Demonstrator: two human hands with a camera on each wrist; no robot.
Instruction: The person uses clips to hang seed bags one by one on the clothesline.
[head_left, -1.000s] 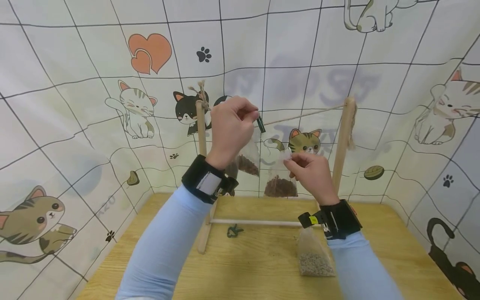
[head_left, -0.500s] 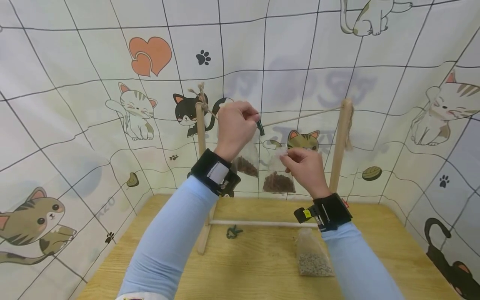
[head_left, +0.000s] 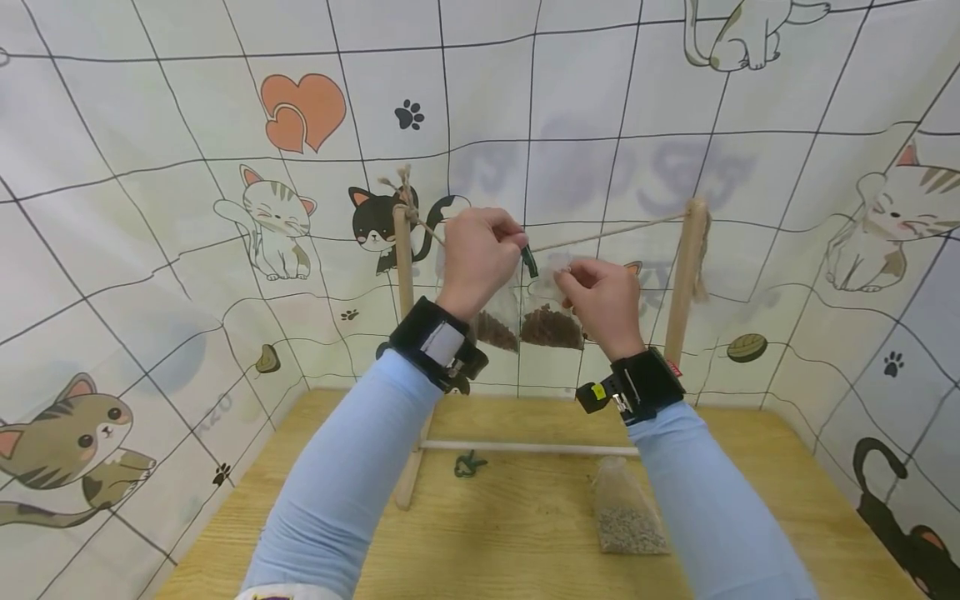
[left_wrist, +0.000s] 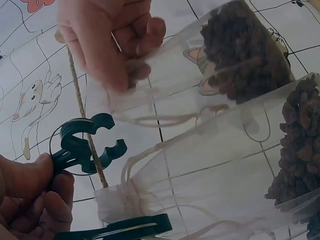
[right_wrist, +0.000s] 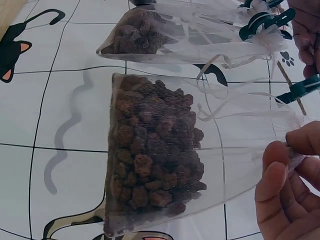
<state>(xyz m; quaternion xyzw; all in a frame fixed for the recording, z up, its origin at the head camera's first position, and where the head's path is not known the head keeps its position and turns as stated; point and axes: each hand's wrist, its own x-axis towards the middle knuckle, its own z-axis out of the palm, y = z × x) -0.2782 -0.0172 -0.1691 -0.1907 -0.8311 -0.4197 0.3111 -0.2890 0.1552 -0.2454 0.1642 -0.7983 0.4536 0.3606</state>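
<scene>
My left hand (head_left: 480,258) pinches the handles of a dark green plastic clip (left_wrist: 90,145); its jaws stand apart around the rope (head_left: 615,230). To the right, my right hand (head_left: 600,300) pinches the gathered top of a sheer drawstring bag (right_wrist: 155,145) half filled with rough brown pebbles. The bag's top is near the clip, apart from it. Beside it a similar bag (left_wrist: 300,130) hangs from the rope by another green clip (right_wrist: 265,22). In the head view my left hand partly hides that hanging bag (head_left: 497,332).
Two wooden posts (head_left: 681,283) hold up the rope, with a white bar (head_left: 525,447) low between them. On the wooden table (head_left: 517,533) lie a green clip (head_left: 468,464) and a bag of greyish grains (head_left: 628,521). A cat-print cloth (head_left: 585,83) hangs behind.
My right hand has risen and moved slightly left, lifting its pebble bag toward the rope and the clip. My left hand has shifted slightly right and down, still pinching the clip.
</scene>
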